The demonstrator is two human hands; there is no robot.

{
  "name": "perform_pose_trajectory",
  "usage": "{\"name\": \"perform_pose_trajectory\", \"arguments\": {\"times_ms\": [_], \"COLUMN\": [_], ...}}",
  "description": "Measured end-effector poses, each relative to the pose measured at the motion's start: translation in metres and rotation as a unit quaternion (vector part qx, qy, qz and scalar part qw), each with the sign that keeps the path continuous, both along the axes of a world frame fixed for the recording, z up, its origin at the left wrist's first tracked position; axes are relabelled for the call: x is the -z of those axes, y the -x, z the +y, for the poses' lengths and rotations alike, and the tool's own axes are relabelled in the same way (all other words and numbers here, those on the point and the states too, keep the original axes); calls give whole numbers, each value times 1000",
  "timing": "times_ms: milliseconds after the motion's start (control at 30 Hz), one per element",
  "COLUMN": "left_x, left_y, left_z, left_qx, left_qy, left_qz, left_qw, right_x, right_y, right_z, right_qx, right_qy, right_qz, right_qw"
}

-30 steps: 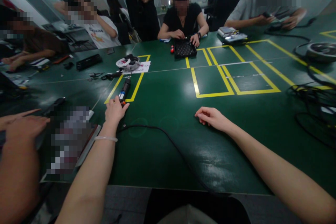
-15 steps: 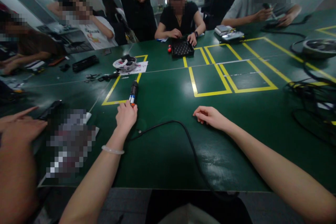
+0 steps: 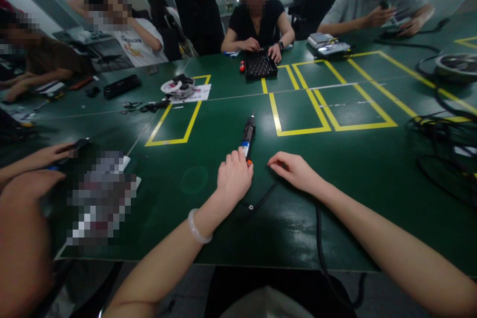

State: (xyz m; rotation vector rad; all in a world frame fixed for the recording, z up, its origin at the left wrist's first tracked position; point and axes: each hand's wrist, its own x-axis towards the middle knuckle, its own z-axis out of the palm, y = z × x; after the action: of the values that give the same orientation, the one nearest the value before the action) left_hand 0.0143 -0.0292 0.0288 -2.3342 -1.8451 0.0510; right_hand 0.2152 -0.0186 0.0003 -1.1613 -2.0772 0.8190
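Near the middle of the green table [image 3: 208, 243], my left hand [image 3: 234, 175] is wrapped round the rear part of a black electric screwdriver [image 3: 248, 131], whose thin bit points away from me. A blue band and an orange part show on the tool by my fingers. Just to the right, my right hand [image 3: 292, 169] rests low over the table, fingers curled and tips drawn together, with nothing visible in them. A black cable [image 3: 266, 196] runs from below my left hand toward my right wrist and comes out again beyond the forearm.
Yellow tape outlines [image 3: 303, 133] mark the tabletop. Across from me a person handles a black tray [image 3: 261, 65]. Tangled black cables [image 3: 443, 144] lie at the right. On the left are blurred packets [image 3: 102, 198] and a co-worker's hand [image 3: 48, 159] on a dark object.
My left hand has carried the electric screwdriver rightward, close to my right hand. The cable has shifted right with it. My right hand has barely moved. The co-worker's hand at left now touches the dark object.
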Motion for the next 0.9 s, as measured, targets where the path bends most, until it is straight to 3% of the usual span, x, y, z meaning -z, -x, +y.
{"name": "perform_pose_trajectory", "arguments": {"times_ms": [167,300,467,567,700,900], "left_x": [3,2,4,8,13,13], "left_y": [-27,-31,-11,-2,0,-1], "left_z": [-8,-8,-3,-2,-4,-4], "left_qx": [37,58,97,110,112,111], "left_qy": [13,36,95,114,112,104], "left_qz": [-17,-47,-129,-172,-201,-208], "left_qw": [999,997,982,972,967,966], "right_x": [1,1,3,3,5,9], "right_y": [7,6,0,-1,0,0], "right_z": [-3,-2,4,5,4,3], "right_qx": [-21,-28,2,20,8,-73], "right_qy": [20,48,248,310,324,301], "right_qz": [14,41,140,178,226,277], "right_qw": [999,998,959,934,919,910]}}
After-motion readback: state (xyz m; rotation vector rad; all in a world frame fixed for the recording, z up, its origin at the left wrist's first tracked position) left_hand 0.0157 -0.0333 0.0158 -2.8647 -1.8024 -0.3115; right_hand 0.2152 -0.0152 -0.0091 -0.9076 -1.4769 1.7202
